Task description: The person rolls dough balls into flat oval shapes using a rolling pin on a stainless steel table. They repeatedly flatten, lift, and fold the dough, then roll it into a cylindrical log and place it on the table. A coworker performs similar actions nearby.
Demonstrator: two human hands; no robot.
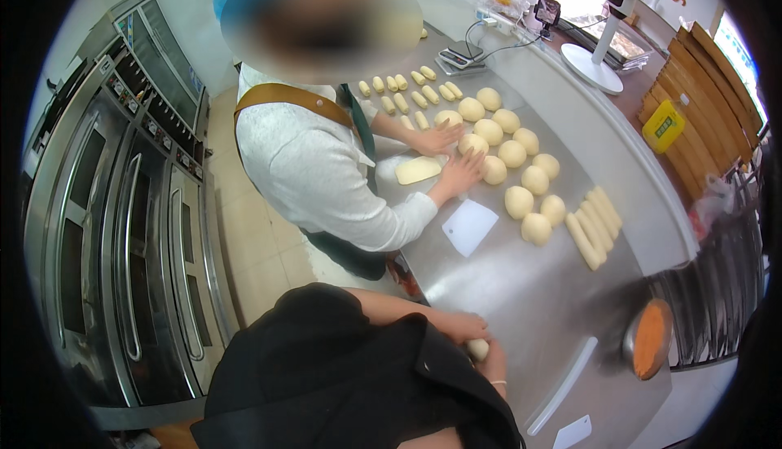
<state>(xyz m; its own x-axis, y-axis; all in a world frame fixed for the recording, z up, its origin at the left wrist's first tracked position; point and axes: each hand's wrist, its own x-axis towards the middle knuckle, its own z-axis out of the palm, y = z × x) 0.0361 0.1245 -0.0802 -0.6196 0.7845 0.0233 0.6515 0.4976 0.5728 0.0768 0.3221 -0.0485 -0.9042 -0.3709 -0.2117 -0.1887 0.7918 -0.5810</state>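
Note:
A small pale piece of dough (478, 349) sits between my two hands, close to the near edge of the steel table (507, 290). My left hand (464, 325) lies against its far-left side with the fingers curled. From the other side my right hand (496, 358) closes around it, partly hidden by my black sleeve. Just right of my hands lie a long white, translucent rod (563, 385) and a white dough scraper (573, 432). A metal bowl (668, 351) with an orange filling (649, 339) stands beyond the rod.
A co-worker's hands (459, 174) rest by a flattened dough sheet (418, 170). Several dough balls (512, 154), dough logs (592, 226), small dough rolls (419, 99) and another white scraper (470, 227) lie there. Behind stand a digital scale (461, 55) and fan (599, 64); deck ovens (131, 253) at left.

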